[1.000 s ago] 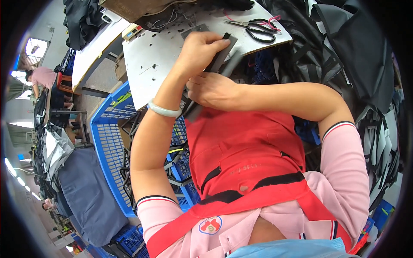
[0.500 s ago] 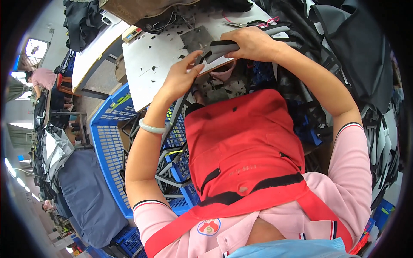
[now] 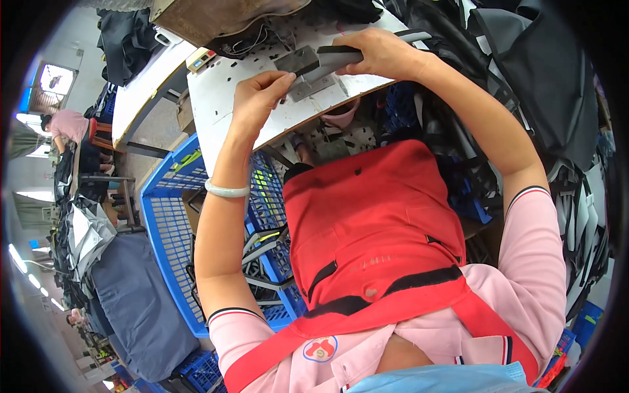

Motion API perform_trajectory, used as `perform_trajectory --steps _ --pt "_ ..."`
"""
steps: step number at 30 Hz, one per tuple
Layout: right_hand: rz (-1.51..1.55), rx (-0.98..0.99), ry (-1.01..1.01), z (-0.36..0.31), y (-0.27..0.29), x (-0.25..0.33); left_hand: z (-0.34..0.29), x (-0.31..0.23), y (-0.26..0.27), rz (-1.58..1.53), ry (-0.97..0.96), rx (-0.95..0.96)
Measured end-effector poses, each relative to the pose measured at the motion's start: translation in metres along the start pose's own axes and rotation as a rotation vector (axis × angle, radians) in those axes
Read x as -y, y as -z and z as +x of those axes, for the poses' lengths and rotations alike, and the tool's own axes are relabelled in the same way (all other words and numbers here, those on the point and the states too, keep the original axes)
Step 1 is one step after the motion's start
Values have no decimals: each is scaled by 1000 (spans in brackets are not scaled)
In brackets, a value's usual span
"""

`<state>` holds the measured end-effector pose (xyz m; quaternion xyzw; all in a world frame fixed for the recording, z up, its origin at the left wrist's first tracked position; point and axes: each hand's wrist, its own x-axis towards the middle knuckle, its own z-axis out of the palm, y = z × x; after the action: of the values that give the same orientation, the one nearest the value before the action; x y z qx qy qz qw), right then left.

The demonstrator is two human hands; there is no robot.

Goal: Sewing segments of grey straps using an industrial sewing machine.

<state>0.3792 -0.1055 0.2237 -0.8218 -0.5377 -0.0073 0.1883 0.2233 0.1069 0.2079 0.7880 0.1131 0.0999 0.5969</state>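
Note:
Above the near edge of the white worktable (image 3: 216,114), my right hand (image 3: 383,56) is closed around a grey and black fabric strip (image 3: 335,60). One end of the strip runs out beyond that hand to the right. My left hand (image 3: 262,95) pinches thumb and forefinger together at the strip's other, dark end. Beneath the strip lies a grey metal plate (image 3: 314,90) set in the tabletop, next to the brown machine body (image 3: 209,19).
A blue plastic basket (image 3: 171,226) holding black and grey strips stands left of my lap. Dark fabric pieces (image 3: 537,72) are heaped at the right. A pink container (image 3: 341,116) sits under the table edge. Far left, another person (image 3: 69,124) bends over a bench.
My left hand has closed on the strip's end and shifted left. My right hand has moved slightly up, carrying the strip over the metal plate. Strips near the basket have dropped from view beside my left forearm.

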Motion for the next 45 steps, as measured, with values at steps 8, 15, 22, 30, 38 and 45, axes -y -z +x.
perform_trajectory --steps 8,15,22,30,38,45 --pt "23 -86 -23 14 -5 -10 25 7 -3 195 -115 -133" --pt "9 -141 -11 26 -11 -20 38 11 1 144 -117 -152" --pt "-18 -136 -11 40 -8 -25 52 14 6 35 -18 -169" --pt "-3 -241 -103 14 -6 -15 36 15 14 -82 -69 -242" --pt "-255 -230 630 -24 -112 113 7 -21 -53 96 -58 95" --pt "-69 159 204 -16 -44 54 -27 36 -5 111 259 91"
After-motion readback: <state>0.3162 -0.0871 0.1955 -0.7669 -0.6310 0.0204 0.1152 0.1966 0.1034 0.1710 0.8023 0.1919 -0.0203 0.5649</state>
